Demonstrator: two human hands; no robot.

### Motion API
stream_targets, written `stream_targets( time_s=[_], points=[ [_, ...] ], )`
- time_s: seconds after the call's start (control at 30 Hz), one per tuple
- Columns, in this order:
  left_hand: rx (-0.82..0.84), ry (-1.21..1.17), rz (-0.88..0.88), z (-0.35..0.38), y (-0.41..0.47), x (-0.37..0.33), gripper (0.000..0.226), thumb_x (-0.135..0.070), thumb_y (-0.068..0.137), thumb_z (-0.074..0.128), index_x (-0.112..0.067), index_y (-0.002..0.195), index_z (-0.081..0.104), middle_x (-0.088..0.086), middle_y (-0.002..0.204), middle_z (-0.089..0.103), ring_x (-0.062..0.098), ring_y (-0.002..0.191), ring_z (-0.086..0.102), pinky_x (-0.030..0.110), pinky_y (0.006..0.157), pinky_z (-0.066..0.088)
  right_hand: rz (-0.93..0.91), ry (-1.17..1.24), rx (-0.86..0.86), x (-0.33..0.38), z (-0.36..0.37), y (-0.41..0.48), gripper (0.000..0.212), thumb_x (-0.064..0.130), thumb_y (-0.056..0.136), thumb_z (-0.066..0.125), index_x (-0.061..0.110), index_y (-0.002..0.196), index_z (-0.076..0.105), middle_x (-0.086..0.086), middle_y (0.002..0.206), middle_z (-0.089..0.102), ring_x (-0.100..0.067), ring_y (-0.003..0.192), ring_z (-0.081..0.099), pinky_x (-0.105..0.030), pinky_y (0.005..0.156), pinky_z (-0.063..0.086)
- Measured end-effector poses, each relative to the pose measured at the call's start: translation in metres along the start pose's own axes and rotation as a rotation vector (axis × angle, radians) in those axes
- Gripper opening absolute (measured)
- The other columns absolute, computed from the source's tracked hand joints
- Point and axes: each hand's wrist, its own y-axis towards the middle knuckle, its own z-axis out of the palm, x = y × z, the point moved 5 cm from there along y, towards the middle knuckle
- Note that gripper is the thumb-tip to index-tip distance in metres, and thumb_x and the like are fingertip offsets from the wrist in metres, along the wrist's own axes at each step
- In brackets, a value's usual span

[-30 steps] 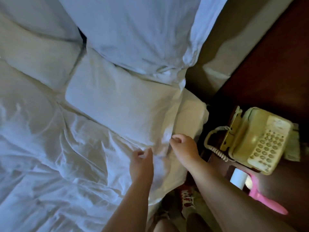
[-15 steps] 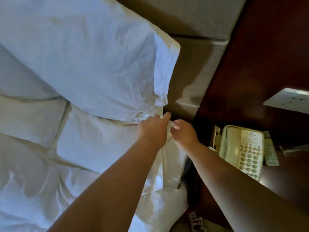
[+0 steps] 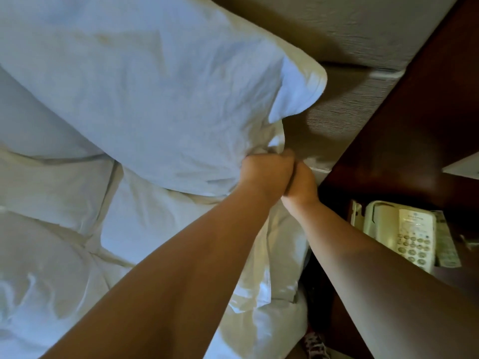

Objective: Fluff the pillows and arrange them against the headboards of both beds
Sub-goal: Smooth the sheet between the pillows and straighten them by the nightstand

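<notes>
Upper pillow (image 3: 145, 94): white, soft, likely light; leans on headboard (image 3: 344, 117) at bed's right edge, over flat pillow (image 3: 160, 224). Left hand (image 3: 267, 172) fisted on lower right corner fabric; right hand (image 3: 303, 185) alongside, grip unclear. Best gripped by corners.

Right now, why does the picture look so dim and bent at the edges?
Head view: dim light, bluish on the pillow, yellowish on the sheet; the wide lens bends the headboard edges; the phone is slightly soft; the dark wood panel loses detail in shadow.
</notes>
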Motion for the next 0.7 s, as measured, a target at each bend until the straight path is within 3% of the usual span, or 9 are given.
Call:
stream_targets(
  time_s=[0.07,0.13,0.3,0.47,0.6,0.7],
  points=[
    [-0.126,-0.080,0.023,-0.012,0.000,-0.009,0.029,-0.019,0.099,0.043,-0.010,0.126,0.040,0.012,0.110,0.063,0.031,0.093,0.065,0.037,0.058,0.040,0.018,0.009,-0.144,0.001,-0.027,-0.011,0.004,0.016,0.091,0.056,0.013,0.093,0.055,0.007,0.083,0.054,-0.013,0.078,0.051,-0.023,0.067,0.039],
    [-0.169,-0.194,-0.002,-0.026,0.005,-0.012,0.026,-0.023,0.101,0.040,-0.011,0.124,0.039,0.013,0.111,0.062,0.030,0.096,0.064,0.035,0.059,0.039,0.071,0.044,-0.229,0.008,-0.048,-0.016,0.009,0.021,0.092,0.051,0.017,0.085,0.051,0.009,0.075,0.051,-0.018,0.076,0.054,-0.032,0.066,0.043],
    [-0.142,-0.253,-0.061,-0.038,0.016,-0.010,0.032,-0.021,0.098,0.044,-0.012,0.128,0.037,0.010,0.110,0.063,0.030,0.097,0.063,0.036,0.068,0.043,0.070,0.015,-0.148,0.026,-0.077,-0.012,0.017,0.017,0.093,0.049,0.018,0.076,0.048,0.005,0.071,0.052,-0.017,0.067,0.051,-0.025,0.048,0.032],
    [-0.102,-0.300,-0.058,-0.058,-0.007,0.002,0.048,-0.017,0.093,0.048,-0.014,0.138,0.029,0.006,0.113,0.062,0.032,0.095,0.064,0.035,0.068,0.046,-0.127,0.037,-0.090,0.059,-0.097,-0.018,0.019,0.019,0.094,0.051,0.020,0.076,0.054,-0.001,0.075,0.059,-0.022,0.073,0.059,-0.031,0.057,0.040],
    [-0.222,-0.381,-0.115,-0.104,-0.044,0.030,0.042,-0.020,0.091,0.051,-0.016,0.128,0.033,0.002,0.093,0.062,0.027,0.075,0.063,0.031,0.059,0.043,-0.328,0.050,-0.129,0.118,-0.126,-0.040,0.023,0.013,0.089,0.054,0.013,0.067,0.049,0.002,0.064,0.053,-0.019,0.063,0.053,-0.040,0.057,0.043],
    [-0.317,-0.334,-0.084,-0.136,-0.069,0.051,0.042,-0.024,0.091,0.053,-0.019,0.128,0.032,-0.001,0.088,0.063,0.020,0.063,0.055,0.028,0.054,0.039,-0.455,0.000,-0.188,0.158,-0.138,-0.054,0.026,0.011,0.085,0.057,0.019,0.062,0.045,0.010,0.059,0.046,-0.011,0.058,0.045,-0.029,0.051,0.036]
  ],
)
